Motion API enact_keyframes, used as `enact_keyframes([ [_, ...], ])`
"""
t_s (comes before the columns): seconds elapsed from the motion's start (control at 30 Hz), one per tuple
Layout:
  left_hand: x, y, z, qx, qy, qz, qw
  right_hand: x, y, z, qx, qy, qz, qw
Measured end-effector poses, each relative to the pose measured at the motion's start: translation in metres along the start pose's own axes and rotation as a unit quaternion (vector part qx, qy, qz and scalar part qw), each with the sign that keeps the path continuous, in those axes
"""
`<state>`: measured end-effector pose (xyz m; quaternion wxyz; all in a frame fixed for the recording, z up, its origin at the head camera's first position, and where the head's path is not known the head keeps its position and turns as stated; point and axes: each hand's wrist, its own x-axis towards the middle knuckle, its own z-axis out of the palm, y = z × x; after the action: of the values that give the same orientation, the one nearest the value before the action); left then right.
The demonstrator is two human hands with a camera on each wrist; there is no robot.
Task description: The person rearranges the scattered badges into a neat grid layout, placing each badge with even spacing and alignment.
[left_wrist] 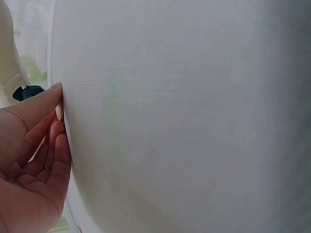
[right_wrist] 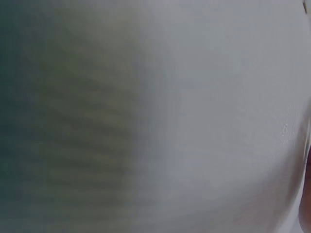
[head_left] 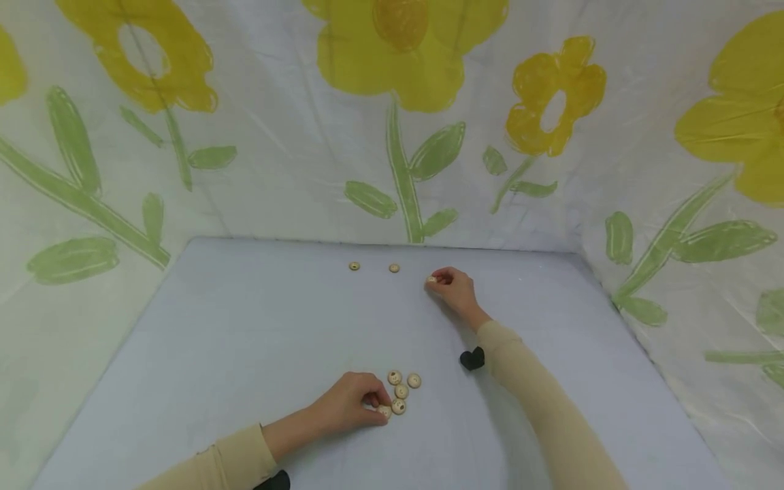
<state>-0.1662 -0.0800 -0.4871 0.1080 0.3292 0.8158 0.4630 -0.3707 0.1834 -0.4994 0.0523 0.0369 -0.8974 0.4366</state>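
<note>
Near the table's far side, my right hand [head_left: 454,289] pinches a small round wooden button [head_left: 431,279] at the tabletop. Two more buttons lie to its left, a pale one [head_left: 395,268] and a darker-centred one [head_left: 354,266], spaced apart in a row. Closer to me, my left hand [head_left: 352,406] grips another button [head_left: 384,411] between thumb and fingers, beside a small cluster of buttons [head_left: 401,391]. In the left wrist view the thumb and fingertips of the left hand [left_wrist: 36,150] hold the button's thin edge [left_wrist: 60,112]. Only a sliver of the right hand [right_wrist: 305,204] enters the right wrist view.
A pale cloth-like surface covers the table [head_left: 245,327]. Behind and beside it hangs a white sheet [head_left: 275,136] painted with yellow flowers and green leaves. A black wrist device [head_left: 472,358] sits at the right sleeve, another [head_left: 273,481] at the left.
</note>
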Motion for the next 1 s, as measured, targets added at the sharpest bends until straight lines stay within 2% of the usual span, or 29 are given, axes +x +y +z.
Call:
enact_keyframes([
  [0.23, 0.000, -0.001, 0.001, 0.008, -0.009, -0.020, 0.9997, 0.011, 0.007, -0.001, 0.010, 0.009, 0.033, 0.999],
  [0.37, 0.000, -0.001, 0.000, 0.005, -0.010, -0.027, 0.9996, 0.016, 0.006, 0.000, 0.005, 0.011, 0.035, 0.999],
  [0.83, 0.001, 0.000, -0.002, 0.005, -0.009, -0.019, 0.9998, 0.029, 0.001, 0.002, -0.024, 0.017, 0.062, 0.998],
  [1.0, -0.001, 0.000, -0.002, -0.004, -0.011, -0.023, 0.9997, 0.029, 0.001, 0.003, -0.025, 0.007, 0.074, 0.997],
])
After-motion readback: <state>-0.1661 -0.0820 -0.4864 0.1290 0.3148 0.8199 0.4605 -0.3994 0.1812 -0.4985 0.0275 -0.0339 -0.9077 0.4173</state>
